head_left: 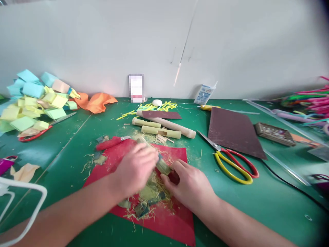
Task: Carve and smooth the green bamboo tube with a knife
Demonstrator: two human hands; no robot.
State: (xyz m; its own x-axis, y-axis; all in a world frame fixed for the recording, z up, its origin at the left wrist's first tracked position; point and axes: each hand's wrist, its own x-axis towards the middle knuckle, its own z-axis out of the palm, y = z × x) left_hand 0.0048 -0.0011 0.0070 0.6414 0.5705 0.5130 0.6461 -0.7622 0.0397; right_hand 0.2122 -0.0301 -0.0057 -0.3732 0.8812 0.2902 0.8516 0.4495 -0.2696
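A short bamboo piece [163, 166] slants between my two hands above a red sheet [177, 223]. My left hand [137, 164] is closed over its upper left part, its fingers slightly blurred. At the lower right end, my right hand [189, 181] pinches the piece between thumb and fingers. Shavings and small greenish scraps [150, 192] lie on the sheet below. Left of the bamboo lies a red-handled knife [110, 143]. Beyond my hands are a cut bamboo tube [171, 133], a longer pale stick [174, 126] and a dark strip of sandpaper [164, 115].
Red-and-yellow scissors [231, 161] lie right of the sheet, beside a large dark sandpaper sheet [233, 132]. Further right are a small tray [275, 133] and pink pipe cleaners [311, 99]. Folded papers [33, 106] pile up at left. A phone [136, 88] leans against the wall.
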